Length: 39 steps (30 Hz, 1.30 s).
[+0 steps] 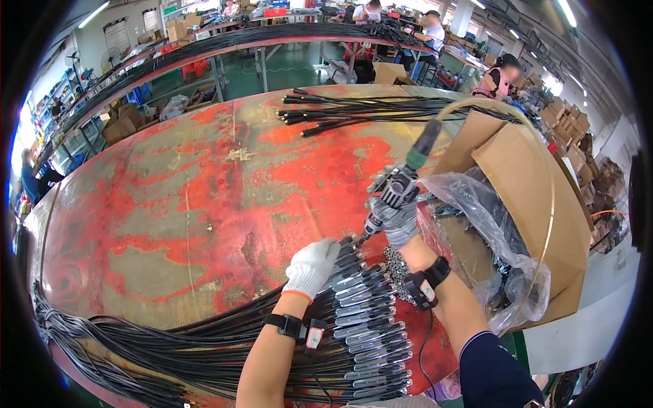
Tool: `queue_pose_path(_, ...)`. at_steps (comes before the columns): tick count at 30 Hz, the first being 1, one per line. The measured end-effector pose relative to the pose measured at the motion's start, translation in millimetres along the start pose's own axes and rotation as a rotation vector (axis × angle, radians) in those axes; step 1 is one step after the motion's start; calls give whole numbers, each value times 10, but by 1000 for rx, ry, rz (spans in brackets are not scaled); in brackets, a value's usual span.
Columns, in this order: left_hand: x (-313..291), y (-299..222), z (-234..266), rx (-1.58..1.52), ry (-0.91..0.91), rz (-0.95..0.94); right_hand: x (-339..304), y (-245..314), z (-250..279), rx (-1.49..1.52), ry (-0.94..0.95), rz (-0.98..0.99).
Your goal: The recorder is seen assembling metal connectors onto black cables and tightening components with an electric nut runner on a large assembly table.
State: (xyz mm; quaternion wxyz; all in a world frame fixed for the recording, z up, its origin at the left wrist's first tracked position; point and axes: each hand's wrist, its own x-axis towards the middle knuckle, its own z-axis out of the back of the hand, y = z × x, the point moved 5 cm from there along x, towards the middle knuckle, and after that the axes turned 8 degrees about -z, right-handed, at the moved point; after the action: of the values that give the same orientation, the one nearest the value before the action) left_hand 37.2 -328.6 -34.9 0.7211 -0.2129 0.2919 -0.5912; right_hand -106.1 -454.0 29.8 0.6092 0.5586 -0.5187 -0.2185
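My left hand point(311, 267), in a white knit glove, has its fingers closed on a black cable end at the top of a row. The row of cable ends carries shiny metal sleeves point(367, 309), lying side by side on the table. My right hand point(396, 216), in a grey patterned glove, grips a power screwdriver point(423, 144) with a black and green body. Its tip points down at the cable end beside my left fingertips. A pale hose runs from the tool's top over to the right. Small metal rings or nuts point(397, 273) lie heaped by my right wrist.
Long black cables point(149, 333) sweep left across the worn red table point(224, 190). Another cable bundle point(354, 112) lies at the far side. On the right, an open cardboard box point(537, 183) holds a clear plastic bag point(486, 214). Several people work at tables behind.
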Motion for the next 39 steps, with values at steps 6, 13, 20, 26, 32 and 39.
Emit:
queue_pose_path(6, 5, 5, 6, -5, -2, -9, -99, -6, -14, 100, 71, -66)
queue_pose_path(13, 32, -12, -13, -26, 4, -41, -78, -166, 34, 173, 49, -199)
queue_pose_path(20, 7, -17, 5, -15, 21, -19, -157, -46, 48, 195, 44, -168)
queue_pose_path(26, -26, -24, 34, -17, 3, 3, -267, -26, 71, 138, 77, -166)
queue_pose_path(32, -23, -31, 44, 5, -4, -8, -281, -156, 85, 304, 76, -282)
queue_pose_path(39, -70, -224, 87, 199, 55, 42, -277, 53, 106, 42, 11, -74)
